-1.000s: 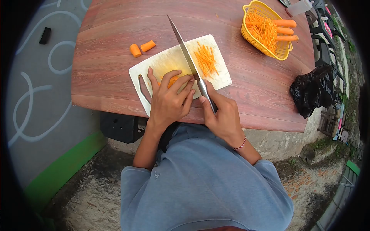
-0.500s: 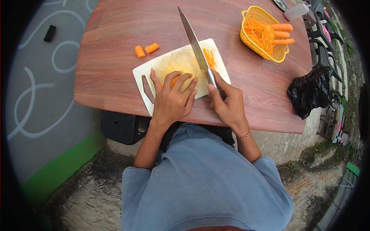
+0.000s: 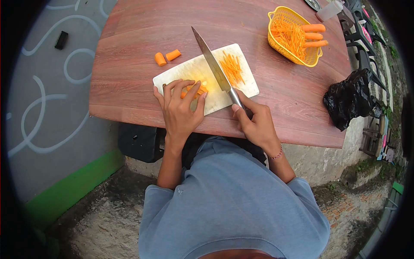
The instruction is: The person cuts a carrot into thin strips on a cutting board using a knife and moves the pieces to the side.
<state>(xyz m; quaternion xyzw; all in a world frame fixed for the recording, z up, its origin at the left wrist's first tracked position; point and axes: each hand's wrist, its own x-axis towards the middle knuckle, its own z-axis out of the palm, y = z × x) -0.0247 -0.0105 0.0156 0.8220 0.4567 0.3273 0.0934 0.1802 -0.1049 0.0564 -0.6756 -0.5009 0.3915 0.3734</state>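
- Here, just beyond the blue shirt [image 3: 233,194], wraps the right hand [image 3: 258,123] round the handle of the knife [image 3: 212,58], with fingers closed and thumb pressed along it.
- Spreads and bends the fingers of the left hand [image 3: 180,113] over cut carrot [image 3: 199,90], on the handle side of the cutting board [image 3: 216,100]. Cannot tell how firmly any piece is pressed.
- Angles the blade across the board, between those pieces and a loose pile of carrot strips [image 3: 232,69].
- Could nick a left fingertip, with thumb and fingers reaching forward so near the edge. Could skid on loose, moist-looking slices, or sweep strips off the far side by a careless swing. Could also tip or slide the board, if pushed hard near the table's edge.
- Past the board, on the reddish wood-grain table [image 3: 129,86], lie two carrot stubs [image 3: 160,59].
- Farther off, in a yellow basket [image 3: 284,52], sit shredded carrot [image 3: 290,39] and whole carrots [image 3: 314,27]; to the right, a black plastic bag [image 3: 348,99]; behind, a squeeze bottle [image 3: 331,9].
- Beyond, dark chairs [image 3: 360,34] and grey ground with white curls [image 3: 86,43].
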